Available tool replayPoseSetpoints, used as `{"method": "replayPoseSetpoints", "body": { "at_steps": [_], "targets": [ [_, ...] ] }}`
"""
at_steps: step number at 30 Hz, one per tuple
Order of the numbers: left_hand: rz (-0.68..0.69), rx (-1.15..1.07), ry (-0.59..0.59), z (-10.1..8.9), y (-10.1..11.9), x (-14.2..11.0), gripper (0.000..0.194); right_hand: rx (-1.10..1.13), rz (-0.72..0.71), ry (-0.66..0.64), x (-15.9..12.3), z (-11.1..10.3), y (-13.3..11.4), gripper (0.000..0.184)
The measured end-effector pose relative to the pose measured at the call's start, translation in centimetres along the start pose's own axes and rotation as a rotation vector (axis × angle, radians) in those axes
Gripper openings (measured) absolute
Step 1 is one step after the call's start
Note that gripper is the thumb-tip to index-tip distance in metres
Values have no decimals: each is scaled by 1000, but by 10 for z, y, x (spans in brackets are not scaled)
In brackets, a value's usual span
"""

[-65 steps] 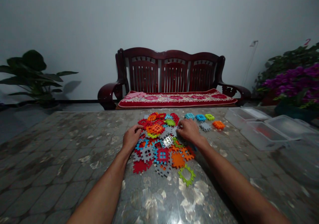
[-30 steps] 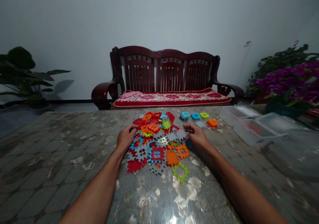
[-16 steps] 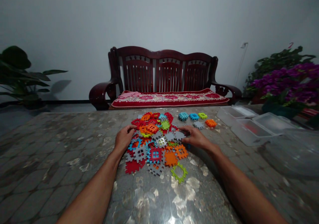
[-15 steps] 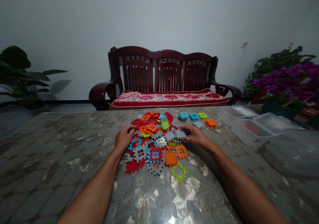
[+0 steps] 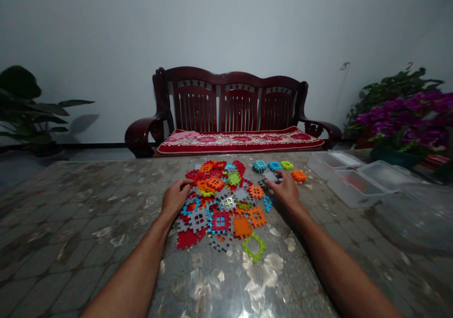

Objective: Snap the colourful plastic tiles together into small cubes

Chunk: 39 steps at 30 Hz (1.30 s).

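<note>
A heap of toothed plastic building tiles [image 5: 242, 225] in red, orange, grey, blue and green lies on the table before me. At its left edge rests my left hand [image 5: 176, 198], fingers loosely bent against the outer tiles and holding nothing. Right of the heap, my right hand [image 5: 287, 191] grips a grey tile [image 5: 271, 177] between thumb and fingers. That tile is over the spot of the flat grey tile, which it mostly hides. Around it sit a blue-grey stack [image 5: 259, 166], a blue stack [image 5: 275, 166], a green stack [image 5: 287, 165] and an orange stack [image 5: 299, 175].
Clear plastic boxes [image 5: 348, 193] stand on the table [image 5: 106, 214] at the right, one with something red inside. A wooden bench [image 5: 240, 101] with a red patterned cover is behind the table. Purple flowers [image 5: 406, 120] are at right, a leafy plant [image 5: 31, 110] at left.
My right hand has lifted a grey tile from the heap's right side and carried it right to the sorted stacks. An orange window tile and a blue piece now show. My left hand stays put.
</note>
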<state>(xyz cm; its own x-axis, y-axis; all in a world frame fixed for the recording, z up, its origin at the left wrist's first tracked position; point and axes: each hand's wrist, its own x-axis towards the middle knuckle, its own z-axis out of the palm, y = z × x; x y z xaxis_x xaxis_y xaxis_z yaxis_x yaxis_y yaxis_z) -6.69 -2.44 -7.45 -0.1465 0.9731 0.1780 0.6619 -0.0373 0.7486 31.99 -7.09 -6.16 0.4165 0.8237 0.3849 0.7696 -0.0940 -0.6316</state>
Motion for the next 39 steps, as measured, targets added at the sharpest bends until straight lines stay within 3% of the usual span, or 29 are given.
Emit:
{"method": "replayPoseSetpoints", "body": {
  "at_steps": [5,13,31,39],
  "targets": [
    [-2,6,-1,-1,2,-2,32,-36,6,63,6,-4,-6,61],
    [1,11,5,0,2,-1,32,-193,188,107,21,-24,22,64],
    [-10,-28,12,0,0,-2,32,-468,161,-120,21,-16,20,70],
    [-13,-32,8,1,0,-2,32,-468,82,-51,19,-12,27,67]
  ]
}}
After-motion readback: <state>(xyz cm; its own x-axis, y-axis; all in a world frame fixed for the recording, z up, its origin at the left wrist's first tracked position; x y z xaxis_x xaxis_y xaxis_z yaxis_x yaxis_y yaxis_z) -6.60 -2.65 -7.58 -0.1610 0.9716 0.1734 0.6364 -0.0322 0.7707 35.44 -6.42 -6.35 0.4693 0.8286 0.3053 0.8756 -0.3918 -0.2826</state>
